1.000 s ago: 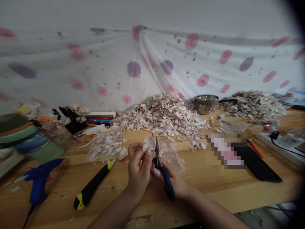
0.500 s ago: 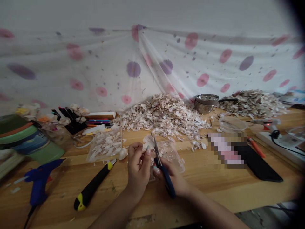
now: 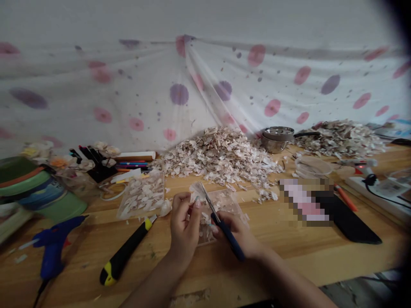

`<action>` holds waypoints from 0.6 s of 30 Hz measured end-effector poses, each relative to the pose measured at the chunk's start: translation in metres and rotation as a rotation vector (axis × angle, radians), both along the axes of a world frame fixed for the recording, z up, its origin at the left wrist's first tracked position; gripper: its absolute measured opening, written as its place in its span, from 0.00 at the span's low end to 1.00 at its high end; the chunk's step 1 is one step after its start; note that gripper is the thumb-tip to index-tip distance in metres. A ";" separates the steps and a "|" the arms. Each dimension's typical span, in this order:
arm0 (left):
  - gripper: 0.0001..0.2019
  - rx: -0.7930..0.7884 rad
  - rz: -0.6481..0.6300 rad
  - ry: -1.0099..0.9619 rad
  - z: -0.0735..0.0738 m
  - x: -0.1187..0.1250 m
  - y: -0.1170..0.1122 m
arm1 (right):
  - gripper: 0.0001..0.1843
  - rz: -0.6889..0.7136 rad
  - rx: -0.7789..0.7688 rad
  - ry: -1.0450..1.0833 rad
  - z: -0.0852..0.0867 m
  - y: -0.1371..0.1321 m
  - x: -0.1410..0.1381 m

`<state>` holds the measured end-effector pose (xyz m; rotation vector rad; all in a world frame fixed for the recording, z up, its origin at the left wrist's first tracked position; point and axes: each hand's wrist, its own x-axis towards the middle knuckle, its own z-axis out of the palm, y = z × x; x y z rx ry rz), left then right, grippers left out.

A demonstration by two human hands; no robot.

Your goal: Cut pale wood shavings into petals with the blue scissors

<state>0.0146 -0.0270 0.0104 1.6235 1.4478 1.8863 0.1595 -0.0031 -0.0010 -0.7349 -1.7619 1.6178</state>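
Observation:
A thin, pale flake [image 3: 195, 188], like a petal or a piece of shell, is pinched between the thumb and fingers of my left hand [image 3: 184, 220]. My right hand [image 3: 236, 233] grips the dark blue handles of a pair of scissors [image 3: 227, 233]. The blades point up and to the left, and their tips are at the flake's right edge; whether they touch it I cannot tell. Beneath both hands lies a clear plastic box [image 3: 236, 205] with similar flakes in it, partly hidden by my hands.
A big heap of flakes [image 3: 221, 156] rises behind, with a clear tray of flakes [image 3: 141, 194] to the left. A yellow-black utility knife [image 3: 126, 250] and a blue glue gun [image 3: 53, 246] lie at front left. A black phone case [image 3: 353, 220] and a power strip [image 3: 369, 192] are on the right.
The scissors have tilted further left, with their tips now nearer the flake. My right hand has shifted slightly right, while my left hand has hardly moved and keeps its pinch.

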 end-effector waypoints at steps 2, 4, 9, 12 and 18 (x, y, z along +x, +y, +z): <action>0.08 0.007 -0.012 -0.002 0.000 -0.001 0.000 | 0.23 0.032 0.011 -0.014 0.002 0.002 0.003; 0.08 0.003 -0.023 -0.014 0.000 -0.001 0.000 | 0.23 0.039 0.024 -0.045 0.002 0.005 0.007; 0.09 -0.007 -0.039 -0.007 0.002 -0.001 -0.001 | 0.23 0.006 0.065 -0.119 -0.001 0.011 0.016; 0.10 -0.015 -0.039 -0.001 0.004 -0.001 0.000 | 0.23 0.020 0.060 -0.135 -0.001 0.013 0.019; 0.10 -0.020 -0.058 -0.005 0.005 -0.002 0.000 | 0.24 0.037 0.054 -0.153 0.004 0.014 0.022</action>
